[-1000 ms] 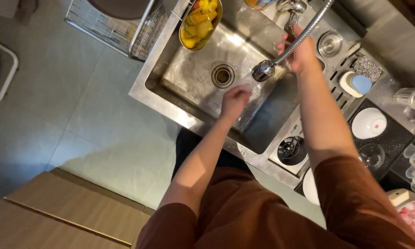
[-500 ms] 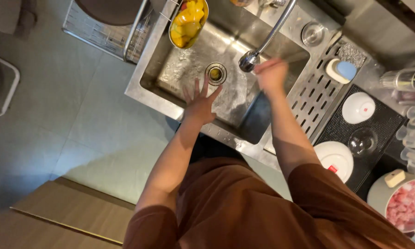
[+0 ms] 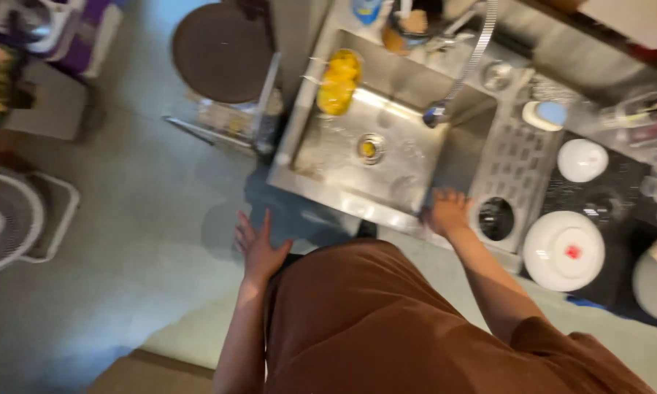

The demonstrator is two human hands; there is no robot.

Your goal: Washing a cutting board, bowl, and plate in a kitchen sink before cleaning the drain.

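While the right hand (image 3: 445, 213) rested with loose fingers, gripping nothing, on the front rim of the steel sink (image 3: 343, 198), the left hand (image 3: 257, 248) hung spread and empty over the grey floor (image 3: 131, 241), near a white fan (image 3: 7, 219).

Sink (image 3: 416, 76): steel, rectangular, set in the counter, upper centre of the frame. Basin wet and shiny. Round drain (image 3: 370, 148) near the basin's middle, something yellow in it. Bowl (image 3: 339, 82) of yellow pieces sits at the basin's upper left corner. Faucet (image 3: 436, 114) with a coiled hose hangs over the right part of the basin, head pointing down.

Right hand (image 3: 445, 211): rests on the sink's front rim, lower right corner, fingers spread.

Left hand (image 3: 259, 248): open, fingers spread, away from the sink, left of centre, over the floor.
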